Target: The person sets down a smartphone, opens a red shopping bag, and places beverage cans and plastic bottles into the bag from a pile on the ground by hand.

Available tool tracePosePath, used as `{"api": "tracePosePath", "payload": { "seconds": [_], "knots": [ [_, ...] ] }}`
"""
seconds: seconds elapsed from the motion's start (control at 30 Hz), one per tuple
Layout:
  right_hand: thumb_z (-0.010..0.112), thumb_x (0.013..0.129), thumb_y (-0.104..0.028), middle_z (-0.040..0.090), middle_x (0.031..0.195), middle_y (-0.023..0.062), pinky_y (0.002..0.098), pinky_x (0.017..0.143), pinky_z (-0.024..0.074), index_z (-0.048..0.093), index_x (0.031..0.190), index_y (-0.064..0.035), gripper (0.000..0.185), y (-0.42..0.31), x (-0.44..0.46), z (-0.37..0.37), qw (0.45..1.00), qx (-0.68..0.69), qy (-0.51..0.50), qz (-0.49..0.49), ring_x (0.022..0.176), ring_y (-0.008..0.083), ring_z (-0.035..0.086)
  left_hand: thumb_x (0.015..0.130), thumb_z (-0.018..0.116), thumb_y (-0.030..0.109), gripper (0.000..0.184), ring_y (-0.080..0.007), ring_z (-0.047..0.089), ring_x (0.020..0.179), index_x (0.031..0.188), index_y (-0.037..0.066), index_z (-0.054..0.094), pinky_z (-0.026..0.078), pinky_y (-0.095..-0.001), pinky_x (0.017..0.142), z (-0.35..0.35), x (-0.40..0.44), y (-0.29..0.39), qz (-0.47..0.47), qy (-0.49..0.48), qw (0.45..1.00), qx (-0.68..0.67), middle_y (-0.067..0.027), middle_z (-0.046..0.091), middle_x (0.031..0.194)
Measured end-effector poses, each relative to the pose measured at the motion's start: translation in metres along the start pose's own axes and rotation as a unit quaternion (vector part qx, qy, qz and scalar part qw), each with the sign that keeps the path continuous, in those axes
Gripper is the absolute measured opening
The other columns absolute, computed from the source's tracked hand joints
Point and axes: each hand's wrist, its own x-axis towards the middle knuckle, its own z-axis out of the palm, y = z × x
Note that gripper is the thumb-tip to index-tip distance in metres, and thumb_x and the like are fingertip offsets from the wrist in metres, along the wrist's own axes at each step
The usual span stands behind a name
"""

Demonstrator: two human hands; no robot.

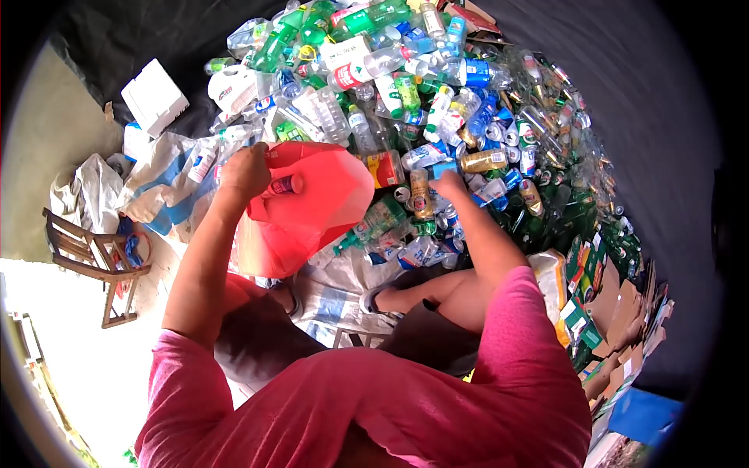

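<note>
Left hand (246, 170) gripping red bag (331, 181); right hand (450, 186) beside gold can (420, 195), grip unclear.

2 arms (204, 257) reach forward, spread apart, left hand (246, 171) curled tight, right hand (450, 186) with fingers partly hidden.

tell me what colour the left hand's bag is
The bag is red, seen best in the head view.

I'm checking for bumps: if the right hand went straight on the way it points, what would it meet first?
The right hand would probably meet the blue item just ahead first, though the two may already touch; depth is unclear.
</note>
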Motion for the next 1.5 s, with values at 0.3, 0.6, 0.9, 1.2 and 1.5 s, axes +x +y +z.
{"api": "tracePosePath", "payload": {
  "seconds": [0.3, 0.6, 0.9, 1.2, 1.5],
  "knots": [
    [0.081, 0.071, -0.047, 0.063, 0.121, 0.0247, 0.0477, 0.093, 0.0504, 0.029, 0.140, -0.0079, 0.095, -0.028, -0.041, 0.062, 0.996, 0.016, -0.026, 0.084, 0.112, 0.0408, 0.063, 0.084, 0.053, 0.012, 0.036, -0.0411, 0.066, 0.096, 0.118, 0.004, 0.062, 0.053, -0.0482, 0.083, -0.001, 0.003, -0.007, 0.005, -0.006, 1.000, 0.014, -0.0262, 0.068, 0.101],
    [0.081, 0.072, -0.031, 0.061, 0.126, 0.0266, 0.0444, 0.095, 0.0497, 0.014, 0.152, -0.0055, 0.108, -0.007, -0.031, 0.084, 0.995, 0.070, -0.027, 0.070, 0.113, 0.0408, 0.062, 0.084, 0.055, 0.015, 0.032, -0.0378, 0.068, 0.095, 0.115, 0.010, 0.065, 0.054, -0.0460, 0.080, -0.009, -0.002, 0.001, -0.024, -0.030, 0.998, 0.052, -0.0205, 0.070, 0.098],
    [0.077, 0.069, -0.024, 0.065, 0.106, 0.0204, 0.0426, 0.068, 0.0561, 0.047, 0.125, 0.0038, 0.069, -0.007, -0.029, 0.030, 0.947, 0.302, -0.099, 0.050, 0.090, 0.0297, 0.068, 0.085, 0.054, 0.012, 0.026, -0.0385, 0.069, 0.096, 0.107, 0.005, 0.065, 0.056, -0.0463, 0.081, -0.003, -0.010, 0.019, -0.001, -0.042, 0.997, 0.060, -0.0211, 0.069, 0.107],
    [0.059, 0.089, -0.029, 0.067, 0.105, 0.0031, 0.0290, 0.071, 0.0494, 0.056, 0.128, -0.0089, 0.044, -0.101, -0.188, -0.128, 0.913, 0.385, -0.108, -0.075, 0.087, 0.0128, 0.063, 0.084, 0.052, 0.009, 0.027, -0.0389, 0.068, 0.097, 0.106, 0.004, 0.066, 0.056, -0.0468, 0.082, -0.023, -0.016, 0.008, 0.026, 0.032, 0.998, 0.043, -0.0224, 0.069, 0.104],
    [0.059, 0.093, -0.039, 0.066, 0.095, -0.0034, 0.0212, 0.055, 0.0419, 0.064, 0.118, -0.0128, 0.037, -0.147, -0.200, -0.087, 0.843, 0.389, -0.324, -0.178, 0.078, 0.0051, 0.060, 0.079, 0.062, 0.009, 0.045, -0.0389, 0.067, 0.099, 0.124, 0.008, 0.063, 0.054, -0.0443, 0.085, -0.043, -0.058, 0.000, 0.051, 0.069, 0.996, -0.035, -0.0229, 0.068, 0.110]
  ]
}}
